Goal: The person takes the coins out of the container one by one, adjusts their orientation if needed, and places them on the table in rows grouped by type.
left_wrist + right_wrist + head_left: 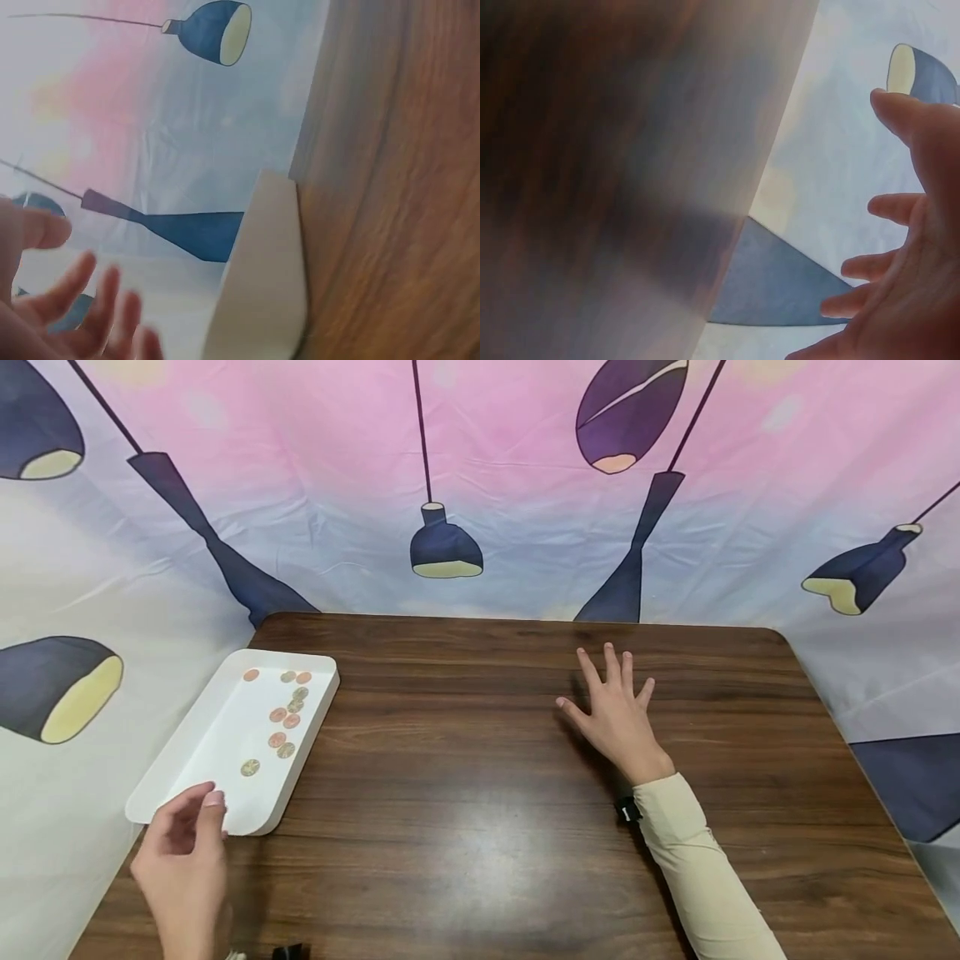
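From the middle of the tabletop (450,760), I have the white tray (210,739) out toward nine to ten o'clock. The copper- and brass-toned coins (292,721) lie flat in it, mostly along its three o'clock side, some touching; one brassy coin lies apart, nearest my left hand (183,852). That hand covers part of the tray's six o'clock rim, its fingers loosely bent and the thumb apart from them; I can't tell whether it touches the tray. My right hand (618,722) is at two o'clock, fingers spread wide, its shadow beside it, a beige sleeve (701,868) and a small black device (628,810) at the wrist.

The tabletop is dark, streaky wood, rounded at the far corners, with glare toward six o'clock. Past its twelve o'clock edge hangs a pink-to-blue backdrop (517,539) printed with navy lamps.
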Motion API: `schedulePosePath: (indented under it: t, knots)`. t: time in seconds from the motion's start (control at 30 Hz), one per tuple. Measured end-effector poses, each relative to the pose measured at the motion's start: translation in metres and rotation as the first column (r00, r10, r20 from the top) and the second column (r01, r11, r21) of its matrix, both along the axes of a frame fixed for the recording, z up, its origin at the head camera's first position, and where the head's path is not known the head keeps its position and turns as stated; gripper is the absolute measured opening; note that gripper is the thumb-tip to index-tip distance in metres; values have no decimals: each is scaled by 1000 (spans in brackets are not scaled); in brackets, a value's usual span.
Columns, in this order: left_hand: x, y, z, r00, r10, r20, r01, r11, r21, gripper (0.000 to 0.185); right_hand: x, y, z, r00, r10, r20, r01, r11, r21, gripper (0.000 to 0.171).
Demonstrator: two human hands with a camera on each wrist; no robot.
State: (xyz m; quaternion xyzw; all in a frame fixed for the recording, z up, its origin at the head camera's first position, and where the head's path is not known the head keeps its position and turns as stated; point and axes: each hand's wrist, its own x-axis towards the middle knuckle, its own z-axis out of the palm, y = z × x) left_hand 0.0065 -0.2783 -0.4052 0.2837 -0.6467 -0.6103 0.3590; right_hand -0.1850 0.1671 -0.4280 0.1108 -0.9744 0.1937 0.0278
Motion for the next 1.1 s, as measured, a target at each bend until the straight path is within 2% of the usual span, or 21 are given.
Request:
schedulePosePath:
  t: [0.03, 0.1, 0.2, 0.33, 0.43, 0.53, 0.67, 0.8, 1.0, 1.1]
  knots:
    - [1, -1, -1, 999, 36, -28, -34, 997, 64, 18, 0, -2, 0, 1000, 3, -1, -3, 1000, -1, 86]
    - [2, -3, -3, 994, 103, -40, -96, 982, 161, 17, 0, -5, 0, 1000, 12, -2, -12, 1000, -3, 86]
    - [2, -5, -6, 987, 160, -22, -147, 945, 291, 17, 0, -10, 0, 1000, 22, -3, -22, 1000, -6, 85]
    - [2, -7, -10, 985, 170, 19, -164, 903, 398, 31, 0, -17, -1, 1000, 29, -1, -29, 1000, -1, 84]
    - [1, -6, -13, 986, 163, 36, -163, 888, 430, 45, 0, -23, -1, 999, 37, -3, -37, 999, 5, 84]
    - [0, -5, -17, 989, 131, 62, -145, 894, 423, 61, 0, -28, -1, 999, 48, -5, -48, 999, 12, 84]
    - [-2, -6, -22, 987, 91, 132, -134, 918, 373, 73, 0, -34, 0, 998, 69, -5, -69, 998, 6, 84]
    - [-2, -8, -26, 981, 80, 175, -135, 935, 328, 75, -1, -41, 0, 996, 90, -5, -90, 996, -3, 83]
    - [-2, -8, -31, 963, 58, 264, -130, 956, 264, 79, -4, -53, -1, 993, 115, -13, -115, 993, 4, 82]
    - [-1, -8, -33, 961, 59, 271, -131, 958, 256, 79, -4, -60, -1, 991, 134, -7, -134, 991, -3, 81]
